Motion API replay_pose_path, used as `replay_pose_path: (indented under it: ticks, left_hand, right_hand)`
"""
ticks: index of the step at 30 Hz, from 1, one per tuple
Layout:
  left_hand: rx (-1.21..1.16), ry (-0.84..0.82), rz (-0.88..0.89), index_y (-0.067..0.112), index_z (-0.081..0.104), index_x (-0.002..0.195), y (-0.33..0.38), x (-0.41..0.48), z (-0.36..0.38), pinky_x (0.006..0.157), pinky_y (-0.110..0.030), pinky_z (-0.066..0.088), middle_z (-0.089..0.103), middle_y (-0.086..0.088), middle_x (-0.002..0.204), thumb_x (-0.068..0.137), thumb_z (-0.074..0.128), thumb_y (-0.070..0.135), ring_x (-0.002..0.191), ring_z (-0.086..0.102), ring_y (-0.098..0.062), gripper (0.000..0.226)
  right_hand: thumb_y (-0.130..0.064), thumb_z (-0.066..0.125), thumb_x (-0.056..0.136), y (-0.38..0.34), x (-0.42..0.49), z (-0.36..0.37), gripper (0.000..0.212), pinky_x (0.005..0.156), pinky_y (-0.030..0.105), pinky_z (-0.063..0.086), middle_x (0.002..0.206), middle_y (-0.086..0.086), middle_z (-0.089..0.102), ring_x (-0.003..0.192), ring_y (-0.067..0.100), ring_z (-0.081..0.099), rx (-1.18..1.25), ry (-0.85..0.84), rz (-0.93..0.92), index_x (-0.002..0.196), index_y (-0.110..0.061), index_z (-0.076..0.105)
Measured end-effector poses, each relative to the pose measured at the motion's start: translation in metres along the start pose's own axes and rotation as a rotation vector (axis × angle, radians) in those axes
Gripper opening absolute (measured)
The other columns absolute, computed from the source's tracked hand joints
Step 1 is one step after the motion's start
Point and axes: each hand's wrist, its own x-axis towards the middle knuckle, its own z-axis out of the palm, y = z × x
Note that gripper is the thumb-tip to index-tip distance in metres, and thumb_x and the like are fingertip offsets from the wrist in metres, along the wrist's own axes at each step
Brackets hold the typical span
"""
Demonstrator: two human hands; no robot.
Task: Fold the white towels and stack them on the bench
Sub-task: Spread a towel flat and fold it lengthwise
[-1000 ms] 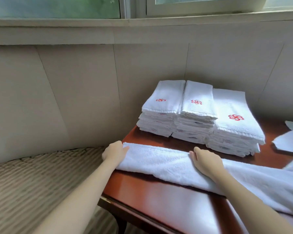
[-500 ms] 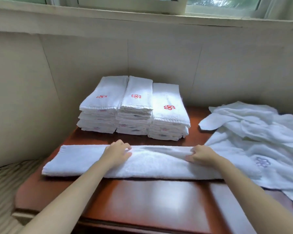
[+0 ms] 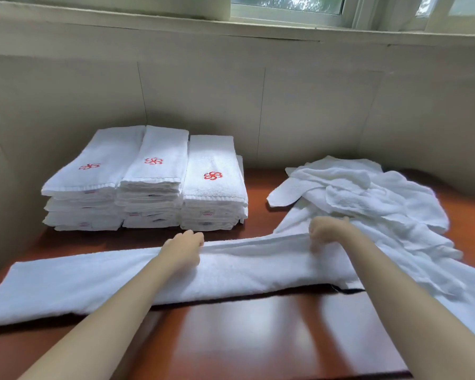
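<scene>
A long white terry towel folded lengthwise into a narrow strip [image 3: 231,272] lies across the glossy reddish-brown wooden bench [image 3: 258,333], running from the left edge of the view to just past the middle, its near edge casting a dark shadow on the wood. The left hand [image 3: 182,250] rests on the strip near its middle, fingers curled over the far edge and pressing down; whether they pinch cloth underneath cannot be told. The right hand [image 3: 328,230] is closed into a loose fist at the strip's far edge, bunching a fold of the towel in its fingers and lifting it slightly off the bench. Both bare forearms reach in from the bottom of the view. Behind the strip, against the pale beige panelled wall [image 3: 313,105], stand three neat stacks of folded white towels with red pinwheel emblems on top [image 3: 151,182], side by side and touching one another, a strip of bare wood between them and the towel being worked. To the right lies a loose heap of unfolded white towels [image 3: 368,198], rumpled and overlapping; the right end of the strip runs into this heap beside the right hand. Above the wall a window ledge with white window frames [image 3: 285,15] crosses the top.
</scene>
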Motion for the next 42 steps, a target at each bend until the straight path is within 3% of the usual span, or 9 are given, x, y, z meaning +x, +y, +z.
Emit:
replay_pose_path:
  ticks: [3,11,15,18,21,29,33,37,42]
  left_hand:
    - [-0.123,-0.055,0.042,0.019,0.051,0.114,0.023,0.013,0.007,0.09,-0.034,0.036,0.047,-0.003,0.116,0.089,0.041,0.01,0.111,0.045,-0.023,0.028]
    - [-0.079,0.127,0.05,0.02,0.053,0.105,0.018,0.017,0.024,0.091,-0.037,0.04,0.05,0.001,0.112,0.099,0.042,0.03,0.107,0.048,-0.02,0.017]
    - [0.02,0.385,0.133,0.016,0.054,0.103,0.021,0.009,0.036,0.08,-0.033,0.04,0.052,0.002,0.105,0.1,0.04,0.025,0.098,0.052,-0.021,0.017]
    - [-0.133,0.4,0.146,0.013,0.05,0.092,0.022,0.011,0.032,0.069,-0.035,0.039,0.057,-0.001,0.091,0.099,0.04,0.017,0.088,0.053,-0.024,0.013]
    - [-0.115,0.372,0.153,0.015,0.052,0.095,0.018,0.017,0.028,0.071,-0.033,0.039,0.058,0.0,0.095,0.099,0.043,0.02,0.092,0.053,-0.022,0.012]
    - [-0.019,0.513,0.041,0.014,0.063,0.096,-0.028,-0.006,0.032,0.071,-0.032,0.037,0.058,0.0,0.094,0.09,0.061,0.03,0.087,0.052,-0.022,0.018]
    - [0.035,0.518,-0.075,0.013,0.063,0.096,-0.072,-0.029,0.022,0.07,-0.032,0.036,0.056,-0.002,0.093,0.087,0.065,0.025,0.084,0.051,-0.024,0.015]
    - [0.036,0.532,-0.215,0.013,0.061,0.102,-0.114,-0.06,0.019,0.075,-0.033,0.038,0.056,-0.004,0.1,0.09,0.058,0.021,0.09,0.05,-0.025,0.014]
    - [-0.074,0.499,-0.523,0.01,0.06,0.105,-0.173,-0.101,0.013,0.083,-0.04,0.043,0.058,-0.009,0.108,0.096,0.041,0.023,0.102,0.051,-0.03,0.024]
  right_hand:
    - [-0.021,0.055,0.083,0.022,0.002,0.007,0.006,0.109,0.051,0.018,0.087,-0.003,0.056,0.093,0.021,0.05,0.092,0.276,0.099,0.078,-0.02,0.051]
    - [-0.014,0.046,0.09,0.016,0.002,0.065,0.03,0.1,0.046,0.034,0.123,0.008,0.051,0.116,0.032,0.047,-0.025,0.536,0.254,0.12,-0.016,0.043]
    - [-0.008,0.05,0.08,-0.019,0.001,0.064,0.032,0.105,0.043,0.026,0.114,0.012,0.053,0.112,0.031,0.048,-0.031,0.762,-0.079,0.111,-0.011,0.055]
    - [-0.027,0.04,0.097,-0.055,0.0,0.077,0.029,0.099,0.037,0.033,0.12,0.009,0.054,0.116,0.029,0.049,0.094,0.589,-0.405,0.114,-0.012,0.057]
    - [-0.041,0.03,0.101,-0.066,0.003,0.095,0.046,0.114,0.039,0.016,0.15,0.002,0.035,0.14,0.019,0.028,0.192,0.409,-0.45,0.14,-0.021,0.041]
    - [-0.047,0.021,0.1,-0.036,0.018,0.086,0.053,0.117,0.046,0.001,0.158,-0.001,0.019,0.145,0.017,0.016,0.069,0.372,-0.301,0.149,-0.027,0.023]
    - [-0.015,0.029,0.096,-0.084,0.002,0.09,0.053,0.115,0.053,0.002,0.159,0.008,0.009,0.147,0.025,0.008,0.007,0.489,-0.209,0.148,-0.018,0.021]
    - [-0.017,0.034,0.098,-0.176,-0.024,0.095,0.037,0.116,0.048,0.006,0.158,0.008,0.015,0.146,0.022,0.01,0.065,0.549,-0.473,0.134,-0.013,0.043]
    - [-0.045,0.026,0.099,-0.247,-0.049,0.11,0.052,0.114,0.046,0.01,0.157,0.004,0.018,0.144,0.022,0.013,0.157,0.4,-0.65,0.144,-0.021,0.028]
